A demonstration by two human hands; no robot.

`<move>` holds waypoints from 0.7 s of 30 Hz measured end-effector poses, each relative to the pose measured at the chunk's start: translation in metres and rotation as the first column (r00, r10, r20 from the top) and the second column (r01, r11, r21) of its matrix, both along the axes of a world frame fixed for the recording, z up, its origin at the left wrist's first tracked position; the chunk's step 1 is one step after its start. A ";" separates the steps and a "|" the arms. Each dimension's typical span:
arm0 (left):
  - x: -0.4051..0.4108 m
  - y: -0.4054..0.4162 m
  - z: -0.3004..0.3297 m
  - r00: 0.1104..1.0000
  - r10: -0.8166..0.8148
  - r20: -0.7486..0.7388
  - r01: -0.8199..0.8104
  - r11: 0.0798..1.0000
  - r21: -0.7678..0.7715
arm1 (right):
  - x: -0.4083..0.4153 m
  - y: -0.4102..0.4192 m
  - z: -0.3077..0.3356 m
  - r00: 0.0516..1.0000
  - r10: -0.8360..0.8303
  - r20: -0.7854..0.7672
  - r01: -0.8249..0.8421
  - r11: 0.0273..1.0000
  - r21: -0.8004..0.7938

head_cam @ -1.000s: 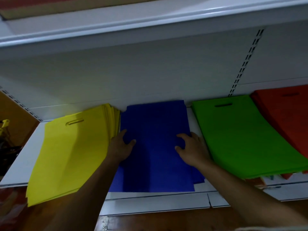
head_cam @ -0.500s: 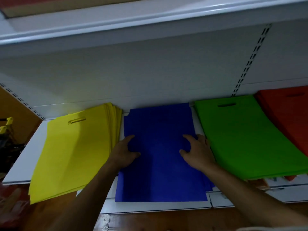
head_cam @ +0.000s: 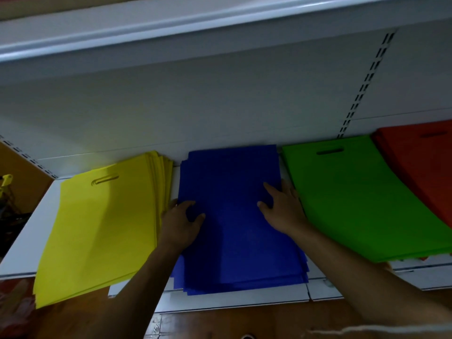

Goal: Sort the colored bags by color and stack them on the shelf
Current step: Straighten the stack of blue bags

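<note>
Four stacks of flat coloured bags lie side by side on the white shelf (head_cam: 24,243), each running from the back wall toward the front edge. Nearest the shelf's left end is the yellow stack (head_cam: 102,231), skewed so that its front corner hangs past the front edge; a handle slot shows near its back end. Just beside it, in the middle, lies the blue stack (head_cam: 234,241), whose front end also juts over the front edge, with the lower bags fanned out slightly at the front right corner. To the right of that sits the green stack (head_cam: 362,204), its handle slot toward the back wall, and past it, toward the shelf's right end, the red stack (head_cam: 420,162), partly cut off by the frame. Both hands rest on the blue stack. The left hand (head_cam: 181,223) lies at the stack's left edge, against the yellow stack, with its thumb on top of the blue bags and its fingers bent at the side; whether it clasps the edge cannot be told. The right hand (head_cam: 283,209) lies at the stack's right edge, beside the green stack, fingers spread and fairly straight, pressing flat on the top bag. An upper shelf (head_cam: 220,28) runs overhead. Below the front edge a brown floor (head_cam: 220,324) shows.
</note>
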State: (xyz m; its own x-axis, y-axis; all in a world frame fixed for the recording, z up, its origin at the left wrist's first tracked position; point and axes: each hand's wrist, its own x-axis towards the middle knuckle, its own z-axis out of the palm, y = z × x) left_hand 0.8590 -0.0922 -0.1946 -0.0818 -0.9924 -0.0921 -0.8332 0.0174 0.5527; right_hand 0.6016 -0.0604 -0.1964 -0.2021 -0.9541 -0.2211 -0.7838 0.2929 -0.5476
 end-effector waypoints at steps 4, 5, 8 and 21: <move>-0.001 -0.001 0.001 0.999 -0.022 -0.043 0.023 0.999 0.034 | -0.008 -0.004 -0.004 1.000 -0.003 0.029 0.003 1.000 0.005; -0.001 -0.004 0.000 0.999 -0.035 -0.003 0.035 0.997 0.076 | -0.008 -0.005 -0.003 0.999 -0.006 0.033 0.006 1.000 0.016; -0.002 -0.012 -0.002 0.998 0.008 0.062 -0.015 0.993 0.119 | -0.002 -0.002 -0.001 0.996 -0.057 0.071 0.056 0.998 0.017; 0.001 -0.011 0.000 1.000 -0.010 -0.013 0.011 0.989 0.150 | 0.006 0.016 -0.001 1.000 0.009 -0.028 -0.009 1.000 0.005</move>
State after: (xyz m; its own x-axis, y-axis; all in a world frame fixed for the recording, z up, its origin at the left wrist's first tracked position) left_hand 0.8596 -0.1033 -0.1942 -0.0942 -0.9664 -0.2391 -0.8268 -0.0578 0.5595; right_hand 0.6072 -0.0439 -0.1978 -0.2001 -0.9548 -0.2199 -0.8015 0.2886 -0.5237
